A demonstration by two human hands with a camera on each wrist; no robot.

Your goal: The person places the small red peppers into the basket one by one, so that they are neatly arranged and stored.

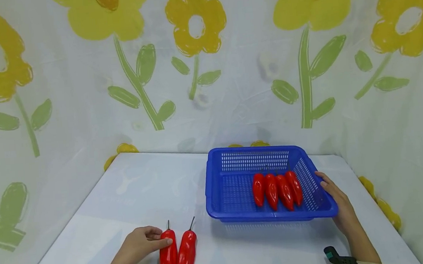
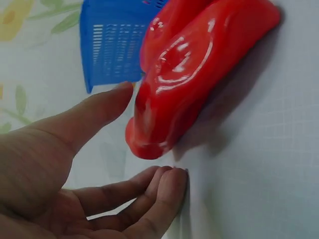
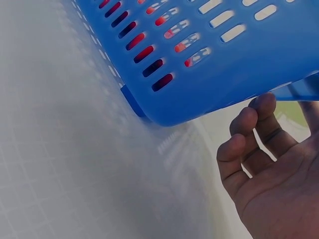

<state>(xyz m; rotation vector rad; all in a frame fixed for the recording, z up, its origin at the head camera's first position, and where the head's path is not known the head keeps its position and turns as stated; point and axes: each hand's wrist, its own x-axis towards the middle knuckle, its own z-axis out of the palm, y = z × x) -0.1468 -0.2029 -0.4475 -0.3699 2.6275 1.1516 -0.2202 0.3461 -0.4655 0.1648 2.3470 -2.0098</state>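
Two glossy red chili peppers with dark stems lie side by side on the table: a left pepper (image 1: 168,257) and a right pepper (image 1: 187,256). My left hand (image 1: 140,244) is at the left one's stem end. In the left wrist view, thumb and fingers stand apart around the near pepper (image 2: 174,99), not closed on it. A blue plastic basket (image 1: 263,218) has several more red chili peppers (image 1: 271,191) in its right half. My right hand (image 1: 338,205) holds the basket's right rim, with fingers curled under it in the right wrist view.
The white table (image 1: 145,187) ends at a cloth backdrop (image 1: 237,84) printed with yellow flowers, which also hangs at both sides. A black strap with a small device (image 1: 341,258) is on the right wrist.
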